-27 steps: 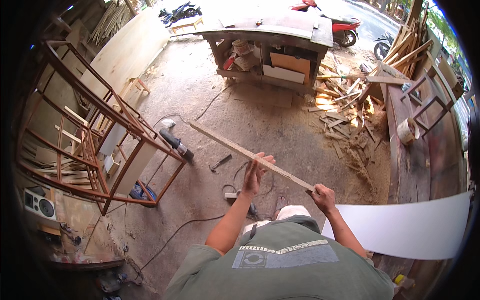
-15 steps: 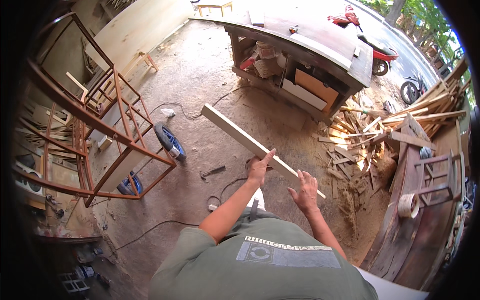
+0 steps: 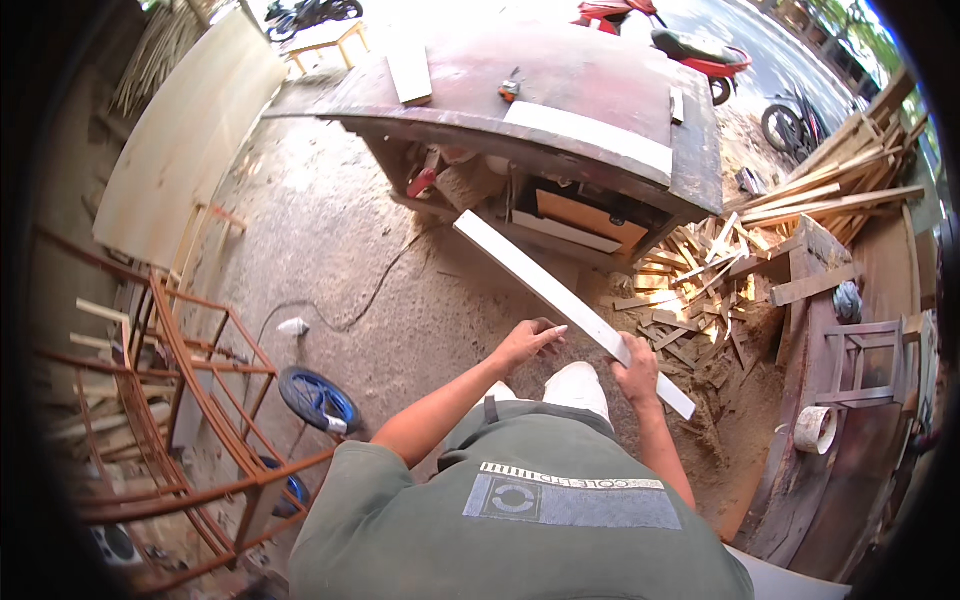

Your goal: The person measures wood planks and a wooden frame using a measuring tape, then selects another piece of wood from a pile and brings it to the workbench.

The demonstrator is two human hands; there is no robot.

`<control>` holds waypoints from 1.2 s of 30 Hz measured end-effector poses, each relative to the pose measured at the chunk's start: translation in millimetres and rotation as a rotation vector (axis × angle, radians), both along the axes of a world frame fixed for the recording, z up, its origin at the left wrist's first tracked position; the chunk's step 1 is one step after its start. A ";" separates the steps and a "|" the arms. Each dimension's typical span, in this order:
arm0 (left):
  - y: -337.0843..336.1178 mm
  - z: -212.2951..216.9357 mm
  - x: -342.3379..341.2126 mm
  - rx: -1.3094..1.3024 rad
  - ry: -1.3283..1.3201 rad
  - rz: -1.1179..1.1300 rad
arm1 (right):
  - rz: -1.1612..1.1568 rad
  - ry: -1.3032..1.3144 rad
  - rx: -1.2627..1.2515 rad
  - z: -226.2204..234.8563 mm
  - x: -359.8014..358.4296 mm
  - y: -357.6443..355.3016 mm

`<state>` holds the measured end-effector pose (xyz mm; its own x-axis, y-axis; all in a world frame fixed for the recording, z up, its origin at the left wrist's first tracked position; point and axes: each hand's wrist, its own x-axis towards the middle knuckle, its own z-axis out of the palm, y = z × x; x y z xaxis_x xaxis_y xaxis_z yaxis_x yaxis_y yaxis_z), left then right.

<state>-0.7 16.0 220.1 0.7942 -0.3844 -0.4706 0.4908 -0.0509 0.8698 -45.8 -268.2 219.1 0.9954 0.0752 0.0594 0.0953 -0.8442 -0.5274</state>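
Note:
A long pale wooden board [image 3: 545, 287] slants across the middle in front of my body, its far end toward the workbench and its near end at the lower right. My right hand [image 3: 636, 370] is wrapped round it closer to the near end. Off the board, a little to its left, my left hand [image 3: 533, 341] has its fingers partly spread and holds nothing. Beyond the board stands a dark workbench [image 3: 330, 112], with a white strip [image 3: 590, 138], a small orange-and-black tool [image 3: 510, 90] and another pale board [image 3: 408, 75] on top.
At left stands a brown metal frame [image 3: 215, 395] beside a blue-rimmed wheel [image 3: 318, 398]. A cable [image 3: 370, 300] runs over the floor. Scrap wood [image 3: 700, 300] is heaped at right, near a plank bench [image 3: 800, 480] with a tape roll [image 3: 815, 430] and a small grey stool [image 3: 860, 365].
My left hand has let go of the board and moved off it. My right hand, open before, now grips the board. The view has moved closer to the workbench.

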 end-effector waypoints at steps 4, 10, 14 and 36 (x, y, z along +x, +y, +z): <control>26.3 -14.8 132.7 0.210 -0.206 0.054 | -0.188 -0.012 0.001 11.7 90.2 -34.3; 56.2 -21.9 382.2 0.520 -0.633 0.431 | -0.267 -0.070 -0.053 0.4 247.2 -105.1; 95.9 -48.6 515.8 0.885 -0.664 0.529 | -0.148 -0.085 -0.174 30.5 367.4 -118.3; 115.8 -80.5 826.2 0.170 -0.478 0.667 | 0.032 -0.010 -0.198 19.9 572.3 -80.8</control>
<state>825.5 131.8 139.6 0.9588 0.2821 -0.0342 0.0445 -0.0300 0.9986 526.5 -349.0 239.0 0.9918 0.1178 0.0499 0.1278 -0.9277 -0.3508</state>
